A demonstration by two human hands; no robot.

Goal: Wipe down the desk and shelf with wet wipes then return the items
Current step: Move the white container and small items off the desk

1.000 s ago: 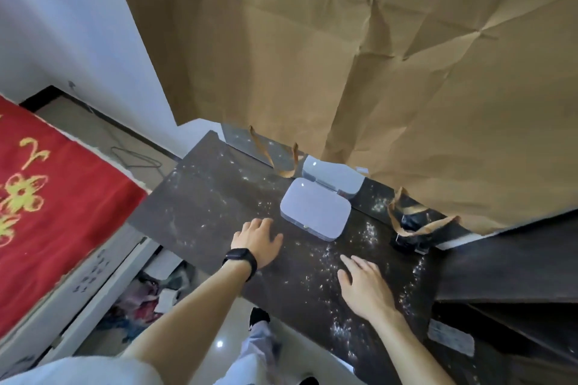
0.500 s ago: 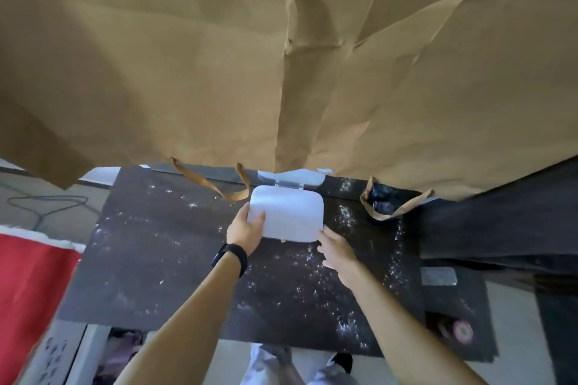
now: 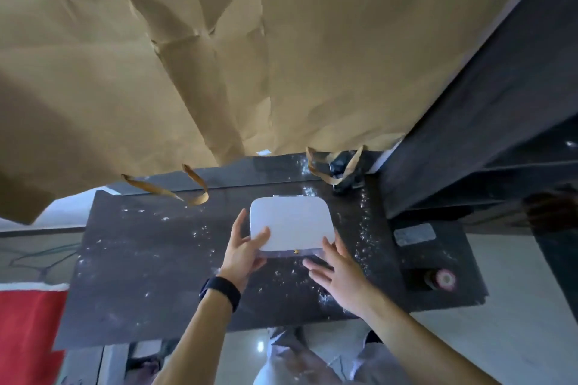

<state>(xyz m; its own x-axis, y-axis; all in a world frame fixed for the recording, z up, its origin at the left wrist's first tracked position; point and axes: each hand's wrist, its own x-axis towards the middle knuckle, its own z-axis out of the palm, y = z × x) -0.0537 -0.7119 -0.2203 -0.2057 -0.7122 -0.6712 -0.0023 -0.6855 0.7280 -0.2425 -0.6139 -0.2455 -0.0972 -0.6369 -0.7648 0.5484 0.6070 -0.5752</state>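
White and rounded at the corners, the flat lidded case [image 3: 289,225] sits slightly right of the middle of the dark desk [image 3: 150,275], its small gold clasp on the near edge. The left hand [image 3: 245,251] grasps the case at its 8 o'clock corner, thumb laid on the lid and fingers along the left side. The right hand [image 3: 339,272] is spread open at the 5 o'clock corner, fingertips touching or just short of the near edge; I cannot tell whether it bears any weight, and it closes on nothing. White dust or crumbs speckle the desk all round the case, thickest from 3 to 6 o'clock.

At 12 o'clock a large sheet of creased brown paper [image 3: 219,56] hangs over the back of the desk, loose tape strips [image 3: 162,191] curling off its lower edge at 10 o'clock. A dark shelf unit [image 3: 484,109] rises at 2 o'clock, and a small jar with a pink top [image 3: 444,280] stands at 4 o'clock.

The likely step is lifting the case clear so the surface can be wiped. With a one-corner grip, it could tilt and slip. Dragging rather than lifting would smear dust, and swinging right might knock the jar.
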